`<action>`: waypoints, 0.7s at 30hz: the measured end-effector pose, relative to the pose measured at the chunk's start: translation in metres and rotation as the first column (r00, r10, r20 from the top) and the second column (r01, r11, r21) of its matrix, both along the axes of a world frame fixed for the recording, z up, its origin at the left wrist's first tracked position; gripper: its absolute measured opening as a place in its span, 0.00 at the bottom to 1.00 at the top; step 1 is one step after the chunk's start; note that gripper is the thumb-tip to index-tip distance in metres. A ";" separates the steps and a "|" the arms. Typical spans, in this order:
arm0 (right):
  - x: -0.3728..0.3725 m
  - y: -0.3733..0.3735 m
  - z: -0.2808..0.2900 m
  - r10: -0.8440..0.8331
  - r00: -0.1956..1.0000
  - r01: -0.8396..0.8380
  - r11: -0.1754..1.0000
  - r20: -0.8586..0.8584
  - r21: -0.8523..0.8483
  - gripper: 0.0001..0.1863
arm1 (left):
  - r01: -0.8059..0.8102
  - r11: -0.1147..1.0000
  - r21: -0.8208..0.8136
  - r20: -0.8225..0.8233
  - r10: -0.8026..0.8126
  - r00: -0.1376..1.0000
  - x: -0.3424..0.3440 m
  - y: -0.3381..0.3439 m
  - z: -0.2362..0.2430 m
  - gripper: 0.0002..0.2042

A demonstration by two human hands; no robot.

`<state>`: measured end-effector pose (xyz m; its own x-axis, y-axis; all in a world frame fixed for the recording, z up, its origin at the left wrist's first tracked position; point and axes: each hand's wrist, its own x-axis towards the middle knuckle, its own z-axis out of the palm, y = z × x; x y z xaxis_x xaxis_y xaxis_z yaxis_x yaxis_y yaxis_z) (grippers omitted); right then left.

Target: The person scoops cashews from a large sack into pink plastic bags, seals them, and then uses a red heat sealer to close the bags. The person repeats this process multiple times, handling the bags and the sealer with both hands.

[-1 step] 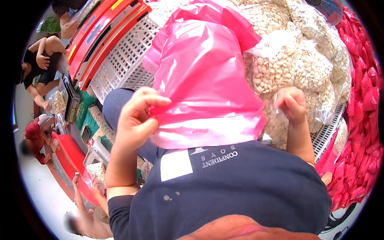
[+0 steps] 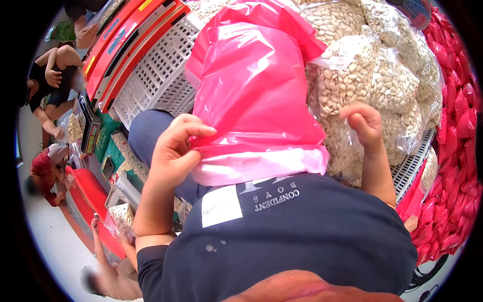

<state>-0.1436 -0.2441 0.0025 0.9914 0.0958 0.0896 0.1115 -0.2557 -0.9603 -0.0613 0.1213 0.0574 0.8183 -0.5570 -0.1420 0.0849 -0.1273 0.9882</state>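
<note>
A large glossy pink plastic bag lies in front of me, with a pale pink strip along its near edge against my dark shirt. My left hand is closed on the bag's left side near that strip, thumb and fingers pinching the film. At the bag's right, my right hand is raised with curled fingers and nothing visible in them, just over clear bags of pale seeds.
Behind are a white perforated crate and red trays. Right stands a pile of pink packets. Co-workers work on the left beside a scale and red tub. Another hand shows at right.
My right hand has moved slightly up and left. The pink bag's right side and near edge have shifted a little leftward. My left hand keeps its hold.
</note>
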 end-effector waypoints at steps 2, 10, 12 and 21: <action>-0.002 0.002 -0.014 -0.042 0.999 0.048 0.905 0.024 -0.422 0.25 | 0.054 0.998 0.021 0.018 -0.054 0.998 -0.009 0.008 -0.013 0.21; 0.005 0.042 -0.050 0.354 0.856 -0.001 0.730 0.377 -0.684 0.26 | 0.104 0.989 0.106 0.488 -0.142 0.861 0.020 0.049 -0.026 0.17; 0.005 0.050 -0.058 0.295 0.846 0.093 0.740 0.445 -0.666 0.23 | -0.209 0.867 0.452 0.832 -0.326 0.448 0.035 0.044 -0.025 0.21; 0.035 0.042 -0.048 0.318 0.786 0.082 0.796 0.531 -0.599 0.09 | 0.334 0.809 0.483 0.755 -0.578 0.309 0.065 -0.009 -0.057 0.15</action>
